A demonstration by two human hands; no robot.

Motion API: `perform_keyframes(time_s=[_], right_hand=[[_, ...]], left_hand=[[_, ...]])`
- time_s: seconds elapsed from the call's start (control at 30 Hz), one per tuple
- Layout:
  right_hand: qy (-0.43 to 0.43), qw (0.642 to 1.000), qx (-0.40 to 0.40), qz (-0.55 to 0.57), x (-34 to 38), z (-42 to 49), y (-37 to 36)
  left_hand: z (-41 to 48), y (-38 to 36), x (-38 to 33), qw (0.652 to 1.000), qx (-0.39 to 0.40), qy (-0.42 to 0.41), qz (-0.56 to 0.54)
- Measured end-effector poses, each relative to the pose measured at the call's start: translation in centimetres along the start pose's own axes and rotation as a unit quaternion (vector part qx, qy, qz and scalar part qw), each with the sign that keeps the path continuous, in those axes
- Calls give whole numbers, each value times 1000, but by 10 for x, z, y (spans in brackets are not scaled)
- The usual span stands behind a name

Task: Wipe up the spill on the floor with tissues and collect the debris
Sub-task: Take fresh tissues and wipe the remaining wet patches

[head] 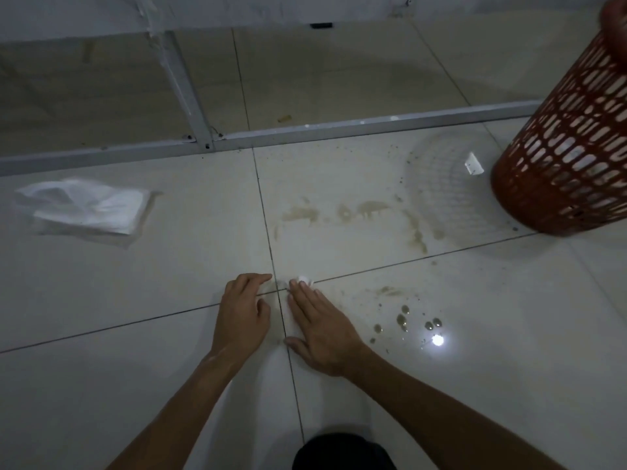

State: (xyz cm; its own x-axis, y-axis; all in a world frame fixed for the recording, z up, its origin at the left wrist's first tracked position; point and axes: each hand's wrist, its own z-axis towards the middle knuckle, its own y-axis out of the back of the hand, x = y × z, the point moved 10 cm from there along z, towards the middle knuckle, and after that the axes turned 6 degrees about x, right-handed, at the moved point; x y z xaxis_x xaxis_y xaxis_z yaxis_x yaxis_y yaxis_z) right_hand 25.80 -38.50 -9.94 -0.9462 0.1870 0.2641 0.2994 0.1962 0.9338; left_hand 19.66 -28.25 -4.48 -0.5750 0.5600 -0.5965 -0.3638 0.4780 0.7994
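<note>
We see two bare hands low over the pale tiled floor (169,283), close together near the crossing of two grout lines. The left hand (242,315) lies palm down with its fingers loosely curled and nothing visibly in it. The right hand (320,329) is flat, fingers stretched forward, pressing on one white tissue (303,279) of which only a small crumpled bit shows past the fingertips and a thin edge beside the palm; it is pinned under the hand rather than pinched.

We count one pack of tissues (90,206), white and rumpled in a clear wrapper, lying well apart to the left. One red plastic lattice basket (570,147) leans tilted at the right edge, its pattern mirrored in the glossy tile beside it.

The spill shows as several parts. A brownish smear (356,212) stretches in patches across the tile beyond the hands, between them and the basket. To the right of the right hand sit about six small rounded droplets (403,318), with a fainter smear just beyond them and dark specks (397,154) scattered toward the basket. One bright light glare (437,340) reflects near the droplets.

The floor is large glossy tiles with dark grout lines. One grey metal rail (339,128) crosses it beyond the spill, joined by a second rail running away. The room is dim, and a white wall runs along the top.
</note>
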Motion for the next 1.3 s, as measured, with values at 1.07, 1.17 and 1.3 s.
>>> perform_keyframes(time_s=[1.07, 1.17, 1.3], right_hand=[[117, 990, 77, 28, -37, -103, -12], [48, 997, 54, 27, -74, -124, -10], [-168, 984, -20, 48, -135, -149, -3]], left_hand=[[-4, -30, -36, 998, 33, -48, 11], [-5, -35, -38, 998, 43, -46, 10], [-9, -38, -42, 998, 47, -46, 5]])
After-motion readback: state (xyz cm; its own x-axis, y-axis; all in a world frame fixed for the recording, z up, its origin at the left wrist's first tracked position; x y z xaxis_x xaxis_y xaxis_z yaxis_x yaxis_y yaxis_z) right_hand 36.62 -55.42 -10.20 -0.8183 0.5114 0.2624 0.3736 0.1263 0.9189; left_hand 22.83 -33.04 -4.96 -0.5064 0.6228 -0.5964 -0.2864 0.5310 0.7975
